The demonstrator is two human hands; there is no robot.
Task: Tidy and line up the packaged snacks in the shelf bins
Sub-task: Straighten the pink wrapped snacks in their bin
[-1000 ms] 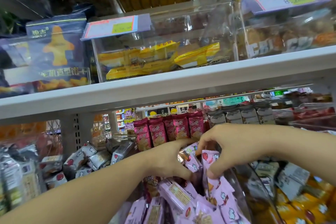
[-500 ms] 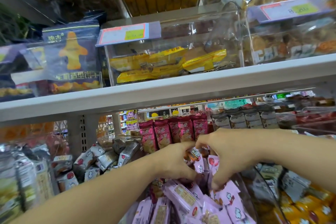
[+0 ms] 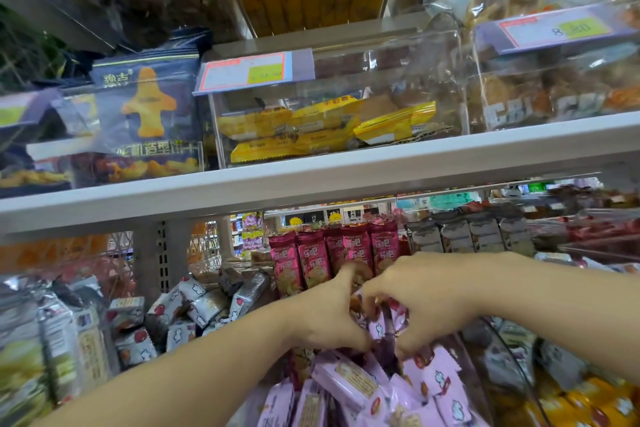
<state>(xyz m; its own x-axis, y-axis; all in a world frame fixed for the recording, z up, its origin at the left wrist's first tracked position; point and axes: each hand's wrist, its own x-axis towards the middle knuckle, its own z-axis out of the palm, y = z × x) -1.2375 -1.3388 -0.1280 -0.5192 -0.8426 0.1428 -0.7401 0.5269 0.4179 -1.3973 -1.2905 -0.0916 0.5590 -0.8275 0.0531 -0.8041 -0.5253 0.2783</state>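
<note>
Pink snack packets (image 3: 375, 326) stand upright, long axis vertical, pinched by left hand (image 3: 329, 319) and right hand (image 3: 429, 305) grips.

Both hands meet over a heap of pale pink snack packets (image 3: 440, 381); the left hand (image 3: 329, 315) and the right hand (image 3: 426, 302) grip a few of them between curled fingers, thumbs close together; just behind the hands a row of magenta packs (image 3: 313, 260) stands upright; to the left lies a loose pile of silver packets (image 3: 204, 305); on the white shelf (image 3: 311, 180) above, a clear bin (image 3: 446, 80) holds yellow wrapped bars (image 3: 322, 132) under a price label (image 3: 254, 69), beside a blue airplane-biscuit bag (image 3: 145, 107).
</note>
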